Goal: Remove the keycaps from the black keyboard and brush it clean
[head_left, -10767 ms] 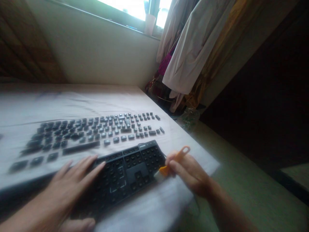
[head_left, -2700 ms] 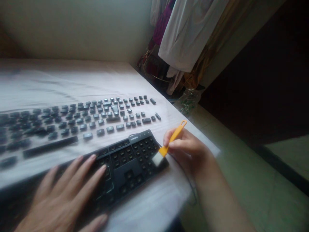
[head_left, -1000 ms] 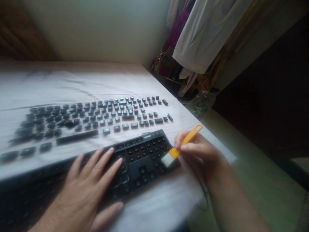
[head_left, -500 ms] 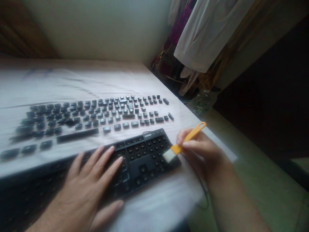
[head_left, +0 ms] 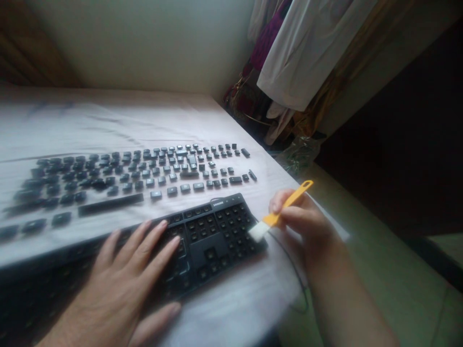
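Note:
A black keyboard (head_left: pixel 208 249) with its keycaps taken off lies slantwise on the white-covered surface. Across its middle rests my left hand (head_left: pixel 125 274), fingers spread flat and the thumb over the near edge. My right hand (head_left: pixel 302 212) pinches the yellow handle of a brush (head_left: pixel 287 205) beside the keyboard's right end. The brush's pale bristles are over the number pad's right edge; whether they touch it I cannot tell. Behind the keyboard, loose black keycaps (head_left: pixel 185 188) are laid out in rows, with a long space bar (head_left: pixel 110 204) in front. My left hand hides part of the keyboard.
A thin black cable (head_left: pixel 298 274) loops past the right side of the surface. White and purple clothes (head_left: pixel 296 58) hang beyond the far right edge, above a clear plastic bag (head_left: pixel 302 149). A plain wall (head_left: pixel 155 43) stands at the back.
The brush in my right hand has shifted slightly right, toward the keyboard's outer edge. My left hand stays on the keyboard. The whole view has moved a little.

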Tool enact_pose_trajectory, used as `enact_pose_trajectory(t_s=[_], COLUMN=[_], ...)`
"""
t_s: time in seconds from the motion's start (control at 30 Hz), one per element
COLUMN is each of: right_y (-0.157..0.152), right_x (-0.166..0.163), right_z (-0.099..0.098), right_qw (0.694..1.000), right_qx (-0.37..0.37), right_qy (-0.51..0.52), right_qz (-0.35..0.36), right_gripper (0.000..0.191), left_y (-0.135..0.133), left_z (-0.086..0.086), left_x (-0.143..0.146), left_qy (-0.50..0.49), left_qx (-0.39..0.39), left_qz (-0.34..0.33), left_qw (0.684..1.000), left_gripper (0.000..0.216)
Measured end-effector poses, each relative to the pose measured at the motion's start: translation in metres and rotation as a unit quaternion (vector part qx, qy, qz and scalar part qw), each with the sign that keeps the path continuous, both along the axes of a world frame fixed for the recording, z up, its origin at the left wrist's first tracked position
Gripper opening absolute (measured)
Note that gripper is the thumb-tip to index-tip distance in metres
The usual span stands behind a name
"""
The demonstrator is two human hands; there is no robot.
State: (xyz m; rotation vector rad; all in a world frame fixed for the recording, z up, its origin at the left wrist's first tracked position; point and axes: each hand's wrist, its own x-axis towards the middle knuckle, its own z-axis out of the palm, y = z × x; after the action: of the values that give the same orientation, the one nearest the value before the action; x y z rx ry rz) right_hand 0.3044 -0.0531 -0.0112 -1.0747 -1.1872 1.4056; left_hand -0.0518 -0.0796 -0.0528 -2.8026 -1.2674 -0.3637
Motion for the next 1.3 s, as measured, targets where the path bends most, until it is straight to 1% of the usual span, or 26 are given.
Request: enact_pose_trajectory(t_s=[0.03, 0.17, 0.23, 0.4, 0.57, 0.67, 0.77, 0.87, 0.93, 1.07, 1.2, 1.3], right_y=[0.001, 0.004, 0.004, 0.001, 0.002, 0.003, 0.002, 0.001, 0.001, 0.003, 0.004, 0.004], right_x=[0.0, -0.005, -0.008, -0.012, -0.014, -0.016, -0.016, -0.015, -0.013, -0.011, -0.014, -0.016], right_z=[0.0, -0.005, -0.008, -0.013, -0.012, -0.011, -0.011, -0.01, -0.01, -0.013, -0.014, -0.014], right_qw=[1.0, 0.996, 0.994, 0.993, 0.99, 0.99, 0.991, 0.992, 0.993, 0.996, 0.992, 0.991], right_qx=[-0.001, -0.03, -0.043, -0.051, -0.063, -0.059, -0.057, -0.045, -0.031, -0.016, -0.03, -0.029], right_qy=[0.0, -0.01, -0.009, -0.004, -0.025, -0.031, -0.027, -0.019, -0.014, -0.029, -0.056, -0.062], right_qz=[-0.002, 0.086, 0.105, 0.104, 0.123, 0.127, 0.12, 0.117, 0.111, 0.083, 0.112, 0.119], right_gripper=[0.018, 0.014, 0.014, 0.013, 0.014, 0.011, 0.009, 0.012, 0.014, 0.012, 0.013, 0.012], left_y=[0.0, 0.001, 0.001, 0.001, 0.0, 0.001, 0.002, 0.003, 0.003, 0.001, 0.001, 0.002], left_z=[-0.001, -0.002, -0.002, -0.001, -0.001, 0.0, 0.001, 0.001, 0.0, -0.001, -0.001, -0.001], left_x=[0.0, -0.001, 0.0, 0.001, 0.001, 0.0, -0.001, -0.002, -0.002, 0.0, 0.0, -0.001], left_qy=[-0.007, -0.02, -0.018, -0.026, -0.022, -0.012, -0.011, -0.004, -0.01, -0.023, -0.011, -0.003], left_qx=[-0.002, -0.004, 0.0, -0.006, -0.003, -0.002, -0.004, 0.005, 0.004, -0.005, 0.001, 0.005], left_qz=[0.0, 0.002, -0.001, 0.0, 0.0, 0.0, -0.002, -0.017, -0.013, 0.0, -0.002, -0.007], left_qw=[1.0, 1.0, 1.0, 1.0, 1.0, 1.0, 1.0, 1.0, 1.0, 1.0, 1.0, 1.0], left_gripper=[0.076, 0.077, 0.076, 0.076, 0.075, 0.074, 0.074, 0.075, 0.074, 0.074, 0.077, 0.078])
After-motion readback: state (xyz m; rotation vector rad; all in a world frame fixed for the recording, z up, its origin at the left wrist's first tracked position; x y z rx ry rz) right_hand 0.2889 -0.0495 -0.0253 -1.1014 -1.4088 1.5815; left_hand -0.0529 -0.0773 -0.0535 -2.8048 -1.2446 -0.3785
